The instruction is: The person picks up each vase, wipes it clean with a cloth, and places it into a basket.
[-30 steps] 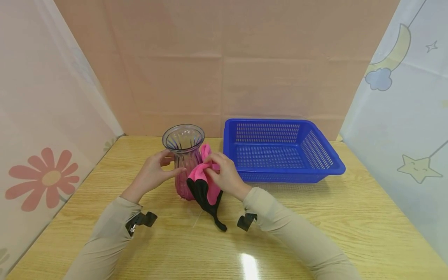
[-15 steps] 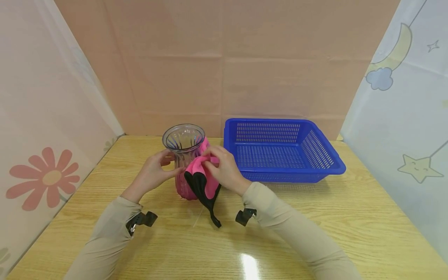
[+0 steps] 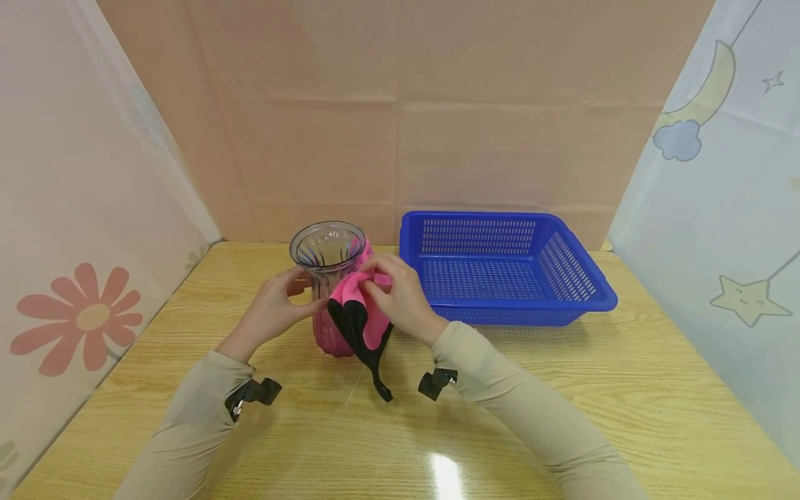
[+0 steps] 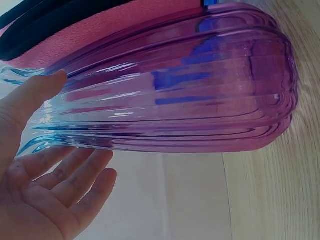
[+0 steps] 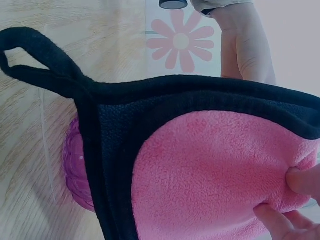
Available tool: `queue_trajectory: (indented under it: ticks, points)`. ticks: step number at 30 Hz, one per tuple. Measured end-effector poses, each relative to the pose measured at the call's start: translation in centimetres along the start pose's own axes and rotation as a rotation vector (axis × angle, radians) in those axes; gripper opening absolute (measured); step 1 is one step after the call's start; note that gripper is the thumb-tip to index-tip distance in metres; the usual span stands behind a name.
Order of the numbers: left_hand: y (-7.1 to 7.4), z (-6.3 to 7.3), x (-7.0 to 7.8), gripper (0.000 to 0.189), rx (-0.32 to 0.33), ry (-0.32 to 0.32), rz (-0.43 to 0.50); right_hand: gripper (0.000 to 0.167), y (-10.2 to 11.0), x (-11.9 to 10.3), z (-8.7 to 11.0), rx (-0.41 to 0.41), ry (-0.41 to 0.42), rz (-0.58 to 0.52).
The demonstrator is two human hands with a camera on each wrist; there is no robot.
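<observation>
A ribbed glass vase [image 3: 331, 333], clear at the flared rim and pink-purple toward its base, stands upright on the table. My left hand [image 3: 273, 305] holds it below the rim, thumb in front and fingers round the far side, as the left wrist view shows of the vase [image 4: 180, 95] too. With thumb and fingers my right hand [image 3: 400, 295] pinches a pink cloth [image 3: 377, 326] with black trim against the vase's right side. Its black hanging loop [image 5: 40, 55] dangles at one corner. Part of the cloth lies behind the vase's neck.
A blue plastic basket [image 3: 506, 305] with slotted walls stands behind and to the right of the vase. The wood-grain table [image 3: 531, 417] reaches patterned sheets at both sides and a plain backdrop [image 3: 400, 139]. Dark wrist cameras hang below both cuffs.
My right hand has moved the cloth slightly up and left along the vase, and the loop has swung left with it. My left hand and the vase have stayed put.
</observation>
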State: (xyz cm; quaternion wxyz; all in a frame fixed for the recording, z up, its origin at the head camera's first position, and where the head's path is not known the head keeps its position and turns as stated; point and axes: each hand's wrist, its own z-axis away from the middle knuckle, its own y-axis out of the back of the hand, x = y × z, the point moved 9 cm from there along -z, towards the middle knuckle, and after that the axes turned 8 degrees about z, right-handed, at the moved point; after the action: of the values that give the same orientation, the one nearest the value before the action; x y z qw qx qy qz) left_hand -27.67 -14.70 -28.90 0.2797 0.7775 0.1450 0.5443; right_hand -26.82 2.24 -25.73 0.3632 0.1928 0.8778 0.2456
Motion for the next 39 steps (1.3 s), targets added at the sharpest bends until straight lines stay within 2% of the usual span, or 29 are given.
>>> queue_trajectory:
  ticks: [8,18,30,39]
  points:
    - [0.15,0.10,-0.25,0.050,0.029,0.004,-0.003,0.010,0.28,0.04,-0.11,0.031,-0.017,-0.059]
    - [-0.10,-0.15,-0.65,0.052,0.026,0.012,-0.005,0.015,0.67,0.53,-0.02,0.062,-0.075,-0.180]
    - [0.06,0.03,-0.31,0.053,0.015,-0.004,0.003,0.012,0.79,0.56,0.01,0.073,-0.066,-0.217]
    - [-0.03,0.00,-0.16,0.054,-0.016,-0.012,0.023,0.012,0.37,0.64,0.11,0.067,-0.059,-0.184]
